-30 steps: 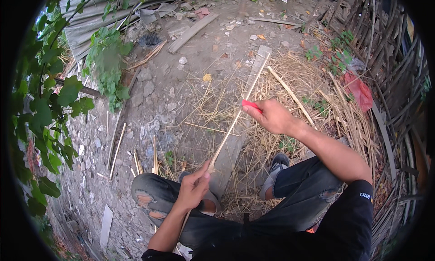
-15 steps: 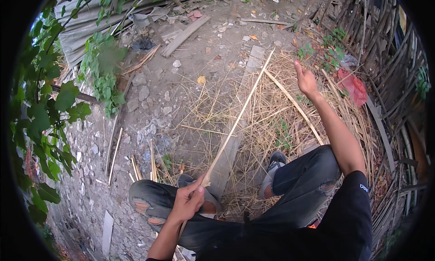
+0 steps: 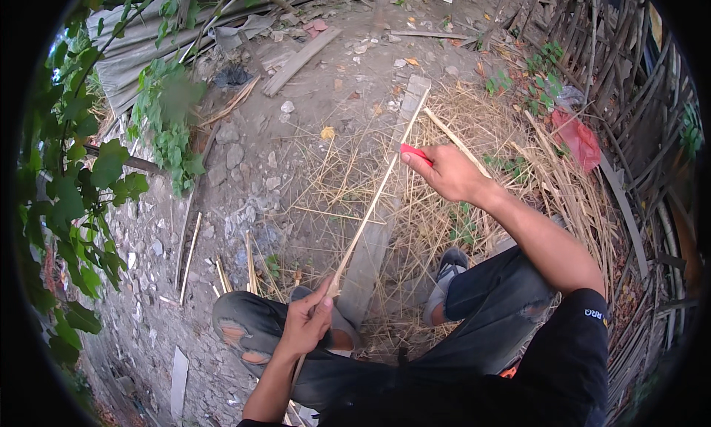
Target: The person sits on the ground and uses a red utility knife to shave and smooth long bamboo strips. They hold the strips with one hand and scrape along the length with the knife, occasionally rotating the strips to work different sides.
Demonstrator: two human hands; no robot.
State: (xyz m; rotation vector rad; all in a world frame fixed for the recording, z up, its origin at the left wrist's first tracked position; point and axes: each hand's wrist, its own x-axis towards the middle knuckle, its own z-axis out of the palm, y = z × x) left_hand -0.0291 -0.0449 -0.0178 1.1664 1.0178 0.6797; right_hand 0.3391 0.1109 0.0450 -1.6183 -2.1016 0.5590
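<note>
I sit on the ground with my knees apart. My left hand [image 3: 305, 325] grips the near end of a long thin bamboo strip [image 3: 374, 201] that runs up and away toward the far ground. My right hand [image 3: 444, 171] is closed on a red-handled tool [image 3: 415, 153], probably a knife, held against the strip about halfway along it. Its blade is hidden. A grey plank [image 3: 378, 238] lies on the ground under the strip, between my feet.
Pale bamboo shavings [image 3: 511, 168] cover the ground at the right. Cut bamboo slats [image 3: 222, 271] lie by my left knee. Leafy branches [image 3: 81, 197] hang at the left, a wooden board [image 3: 300, 60] lies far ahead, a stick fence [image 3: 629, 94] and a red bag [image 3: 578, 138] at the right.
My right hand swept away along the strip to its far end, then came back to mid-strip with the red tool. My left hand kept its grip on the near end.
</note>
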